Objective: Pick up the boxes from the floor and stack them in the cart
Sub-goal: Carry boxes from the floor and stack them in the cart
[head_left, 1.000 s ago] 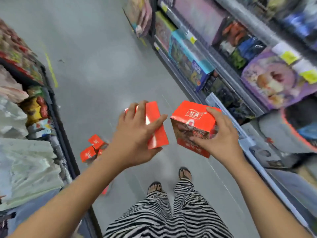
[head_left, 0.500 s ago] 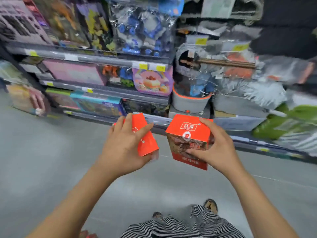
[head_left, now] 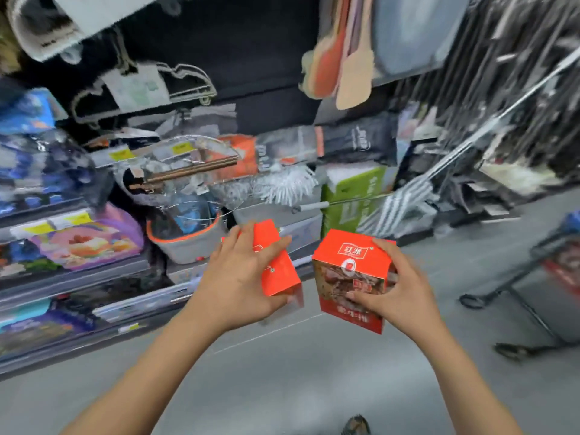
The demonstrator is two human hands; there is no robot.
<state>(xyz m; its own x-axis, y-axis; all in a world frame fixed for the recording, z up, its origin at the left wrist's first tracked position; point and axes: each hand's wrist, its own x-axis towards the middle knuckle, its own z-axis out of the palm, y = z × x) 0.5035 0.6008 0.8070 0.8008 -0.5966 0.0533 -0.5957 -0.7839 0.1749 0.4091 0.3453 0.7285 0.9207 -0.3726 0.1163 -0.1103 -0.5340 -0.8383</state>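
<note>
left hand (head_left: 238, 287) curls its fingers round 1 tilted box (head_left: 277, 265), right hand (head_left: 400, 290) round the other box (head_left: 351, 262); a hasty swing to the cart (head_left: 546, 255) could loosen either.

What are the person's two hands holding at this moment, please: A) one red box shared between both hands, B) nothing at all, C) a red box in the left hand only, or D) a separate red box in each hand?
D: the left hand grips the left red box and the right hand grips the right red box, with a gap between the boxes.
</note>
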